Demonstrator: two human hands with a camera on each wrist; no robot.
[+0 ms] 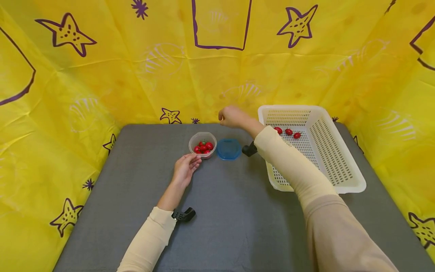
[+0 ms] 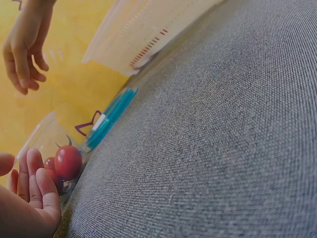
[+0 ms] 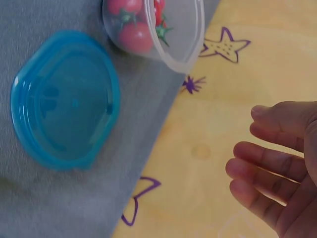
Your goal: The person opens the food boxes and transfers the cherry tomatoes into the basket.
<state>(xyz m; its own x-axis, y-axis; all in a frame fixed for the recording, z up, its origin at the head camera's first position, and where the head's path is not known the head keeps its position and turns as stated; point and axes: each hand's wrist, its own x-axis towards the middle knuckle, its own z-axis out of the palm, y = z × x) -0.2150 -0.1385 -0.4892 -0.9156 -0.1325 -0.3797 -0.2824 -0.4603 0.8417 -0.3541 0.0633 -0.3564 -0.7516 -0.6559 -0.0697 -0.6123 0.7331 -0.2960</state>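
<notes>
A clear plastic container [image 1: 202,140] holds several small red tomatoes [image 1: 203,148] with green stems. My left hand [image 1: 185,168] is at its near side, fingers relaxed and fairly straight against or just beside the wall; the exact contact is unclear. In the left wrist view, tomatoes [image 2: 68,162] show through the container wall beyond the left fingers [image 2: 34,183]. To the container's right, a blue lid [image 1: 229,149] lies flat on the table. My right hand [image 1: 234,116] hovers beyond the lid, holding nothing, with its fingers [image 3: 262,156] loosely bent and spread in the right wrist view.
A white perforated basket [image 1: 343,151] stands on the right of the grey table [image 1: 217,226], with a few red tomatoes [image 1: 289,132] at its far side. My right forearm crosses over its left part. A yellow patterned cloth [image 1: 217,75] hangs behind and along both sides.
</notes>
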